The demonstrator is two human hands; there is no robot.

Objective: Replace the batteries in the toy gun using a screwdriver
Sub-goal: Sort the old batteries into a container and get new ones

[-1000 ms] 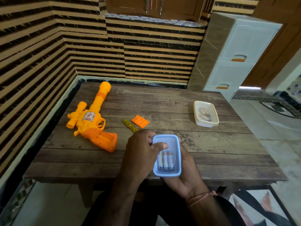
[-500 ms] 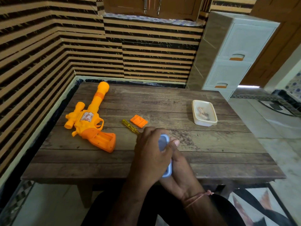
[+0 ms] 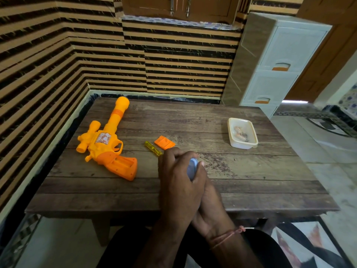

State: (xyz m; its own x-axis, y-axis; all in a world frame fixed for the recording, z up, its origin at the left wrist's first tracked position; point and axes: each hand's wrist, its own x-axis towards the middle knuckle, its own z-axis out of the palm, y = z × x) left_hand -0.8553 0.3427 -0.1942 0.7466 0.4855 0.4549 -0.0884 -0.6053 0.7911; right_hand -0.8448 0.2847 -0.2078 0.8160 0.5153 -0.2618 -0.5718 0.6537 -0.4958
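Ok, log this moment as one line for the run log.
stage: fetching batteries | both hands: holding tilted blue container | toy gun: compartment open | cover, screwdriver: on table

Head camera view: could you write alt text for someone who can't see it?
Both hands, left hand over right hand, clasp a small blue container above a wooden table. An orange toy gun, its battery cover and a yellow screwdriver lie nearby.
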